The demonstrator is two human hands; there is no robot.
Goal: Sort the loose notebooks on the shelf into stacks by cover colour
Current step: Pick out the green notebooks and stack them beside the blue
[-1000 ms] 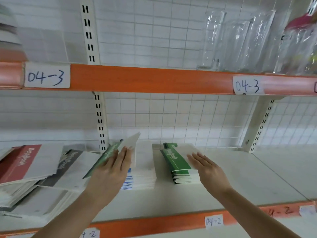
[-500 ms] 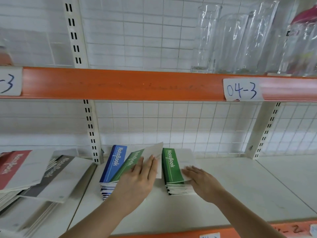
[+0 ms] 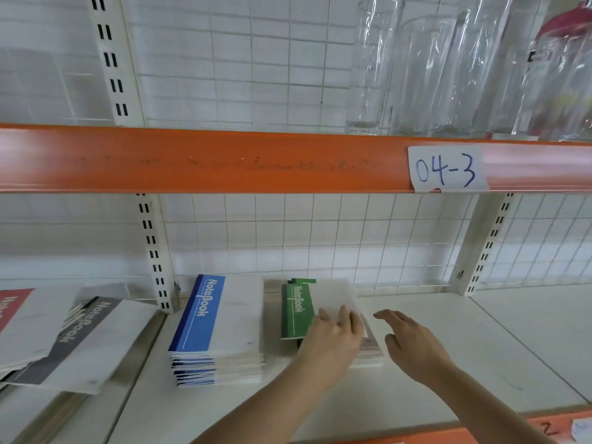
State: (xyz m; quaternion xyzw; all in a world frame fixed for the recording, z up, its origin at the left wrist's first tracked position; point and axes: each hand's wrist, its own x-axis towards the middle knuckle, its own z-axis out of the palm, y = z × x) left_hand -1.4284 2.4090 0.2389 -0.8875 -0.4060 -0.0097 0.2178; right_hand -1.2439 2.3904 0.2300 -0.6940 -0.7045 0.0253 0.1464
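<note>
Head view: we see our left hand (image 3: 333, 338) flat, fingers pressed together, resting on the top green-and-white paper notebook (image 3: 317, 307) of the green stack at 6 o'clock of the white metal shelf (image 3: 448, 347). Our right hand (image 3: 413, 341), at 3 o'clock of it, hovers w/ fingers loosely spread, holding nothing. Blue-and-white notebook stack (image 3: 217, 328) lies at 9 o'clock, apart; loose grey-and-white notebook (image 3: 80, 341) farther left.

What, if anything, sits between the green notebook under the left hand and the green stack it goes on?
Nothing visible. The green notebook already lies on top of the green stack, with the left hand resting on it. The right hand hovers just right of the stack, and the blue stack stands apart to the left.
</note>
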